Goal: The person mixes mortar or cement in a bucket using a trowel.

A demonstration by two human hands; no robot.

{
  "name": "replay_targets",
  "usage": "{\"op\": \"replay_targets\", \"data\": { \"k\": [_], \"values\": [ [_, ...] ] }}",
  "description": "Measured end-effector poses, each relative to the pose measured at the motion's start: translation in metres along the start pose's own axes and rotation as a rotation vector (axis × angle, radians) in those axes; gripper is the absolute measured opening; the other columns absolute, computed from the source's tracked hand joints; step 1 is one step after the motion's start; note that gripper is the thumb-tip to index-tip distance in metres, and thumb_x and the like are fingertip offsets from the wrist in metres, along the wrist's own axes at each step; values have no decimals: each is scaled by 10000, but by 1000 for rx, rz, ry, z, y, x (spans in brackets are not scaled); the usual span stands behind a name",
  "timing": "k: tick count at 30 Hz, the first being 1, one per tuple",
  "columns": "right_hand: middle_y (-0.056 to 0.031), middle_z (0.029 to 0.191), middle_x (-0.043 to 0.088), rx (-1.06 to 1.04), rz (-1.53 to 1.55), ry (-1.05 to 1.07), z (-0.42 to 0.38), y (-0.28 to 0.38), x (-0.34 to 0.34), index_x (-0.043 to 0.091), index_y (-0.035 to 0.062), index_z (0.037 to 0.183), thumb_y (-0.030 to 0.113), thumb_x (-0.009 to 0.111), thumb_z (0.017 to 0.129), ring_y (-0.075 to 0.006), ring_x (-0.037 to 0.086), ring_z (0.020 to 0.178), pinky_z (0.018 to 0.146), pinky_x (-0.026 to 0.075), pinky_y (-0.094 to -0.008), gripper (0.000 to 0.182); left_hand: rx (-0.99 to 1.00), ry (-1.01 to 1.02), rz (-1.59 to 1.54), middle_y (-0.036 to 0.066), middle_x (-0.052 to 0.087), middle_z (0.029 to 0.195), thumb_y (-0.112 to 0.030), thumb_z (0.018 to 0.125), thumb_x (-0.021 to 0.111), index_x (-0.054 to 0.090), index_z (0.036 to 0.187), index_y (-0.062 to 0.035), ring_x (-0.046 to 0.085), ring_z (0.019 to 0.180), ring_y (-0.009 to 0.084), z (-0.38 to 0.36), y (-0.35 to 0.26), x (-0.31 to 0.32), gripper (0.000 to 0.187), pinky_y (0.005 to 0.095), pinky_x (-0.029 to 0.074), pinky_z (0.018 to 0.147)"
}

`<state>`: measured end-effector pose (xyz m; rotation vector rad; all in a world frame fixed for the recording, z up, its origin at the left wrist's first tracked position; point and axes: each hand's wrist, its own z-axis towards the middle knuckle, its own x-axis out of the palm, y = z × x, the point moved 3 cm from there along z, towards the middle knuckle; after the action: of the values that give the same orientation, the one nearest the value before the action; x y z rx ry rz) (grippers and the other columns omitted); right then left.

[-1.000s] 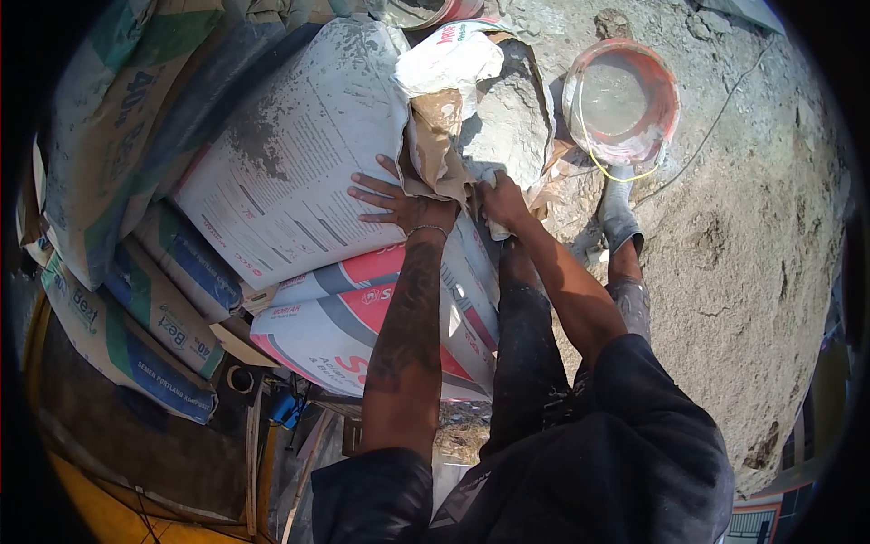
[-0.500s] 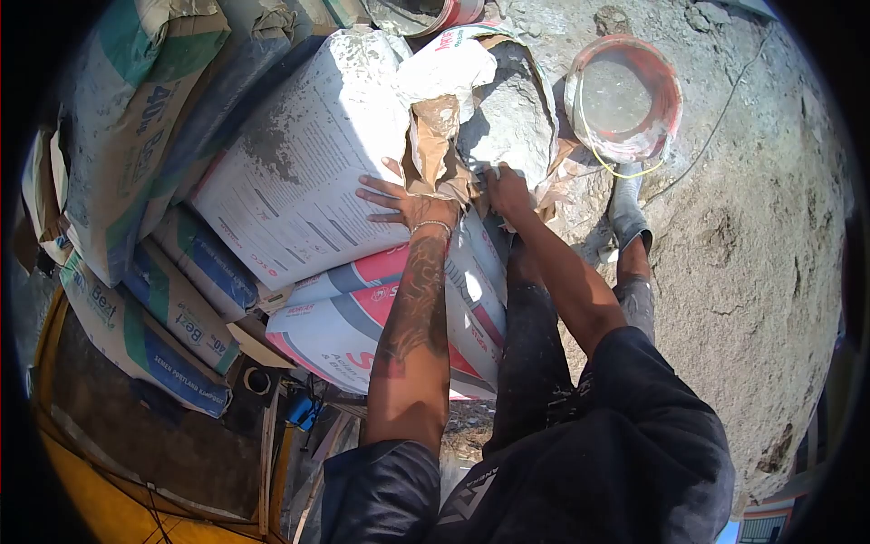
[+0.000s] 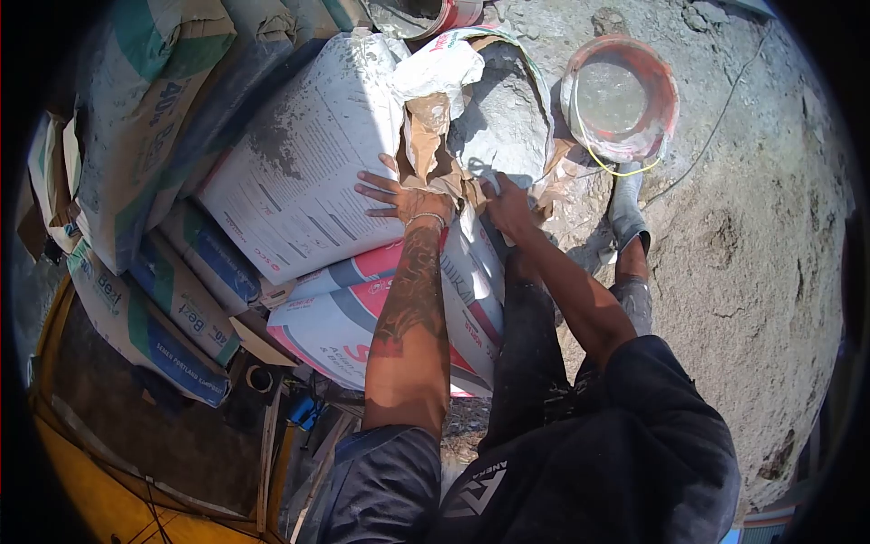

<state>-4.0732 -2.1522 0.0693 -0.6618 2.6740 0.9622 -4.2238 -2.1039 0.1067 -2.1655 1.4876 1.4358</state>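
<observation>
My left hand (image 3: 408,200) lies with fingers spread on the white printed cement bag (image 3: 313,172), beside a torn brown paper flap (image 3: 426,136). To its right stands an opened cement bag (image 3: 441,68), its mouth showing pale grey powder (image 3: 507,113). At the near edge of that mouth, my right hand (image 3: 510,210) has its fingers closed around the bag's paper rim. Its fingertips are partly hidden against the bag. Red-and-white bags (image 3: 335,331) lie beneath my left forearm.
A red bucket (image 3: 671,100) holding something grey stands at upper right, its yellow handle hanging down. Another bucket (image 3: 462,13) is at the top edge. More cement bags (image 3: 145,118) are stacked at left. Rough sandy ground (image 3: 743,317) spreads at right, with a thin cable (image 3: 716,131) across it.
The view has shifted slightly. My right hand stays at the opened bag's near rim, its fingers now a little more folded. My left hand remains spread on the white bag.
</observation>
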Motion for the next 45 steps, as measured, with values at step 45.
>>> {"op": "replay_targets", "data": {
  "k": [45],
  "values": [
    [-258, 965, 549, 37, -512, -1, 87, -140, -263, 528, -41, 990, 397, 398, 820, -384, 521, 930, 815, 409, -433, 488, -330, -261, 840, 154, -197, 1365, -485, 633, 643, -33, 1349, -132, -150, 1249, 405, 55, 35, 62, 1046, 507, 205, 983]
  ]
}}
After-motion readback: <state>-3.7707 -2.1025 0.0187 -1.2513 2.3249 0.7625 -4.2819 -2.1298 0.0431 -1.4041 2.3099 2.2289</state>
